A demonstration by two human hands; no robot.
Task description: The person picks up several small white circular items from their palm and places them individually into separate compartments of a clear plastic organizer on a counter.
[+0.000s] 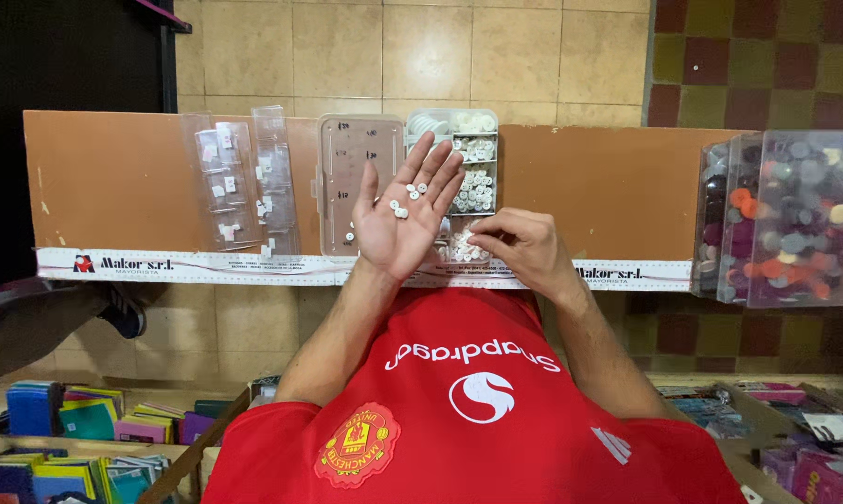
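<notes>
The left hand (400,217) lies palm up at frame centre, fingers (431,166) spread wide, a few white buttons (405,200) loose on the palm. The right hand (524,245), fingers curled together, pinches at buttons in the compartment box (482,159) just beside it on the brown worktop (123,177).

Beige tiled floor (421,56), checkered coloured tiles (757,56) beside it, brown wooden counter (113,177) across, dark doorway (57,56) at one side.

Buttons (406,198) glossy white plastic; compartment box (466,168) clear smooth plastic; counter (123,182) matt brown laminate; upper-left sleeves (239,182) glossy film.
</notes>
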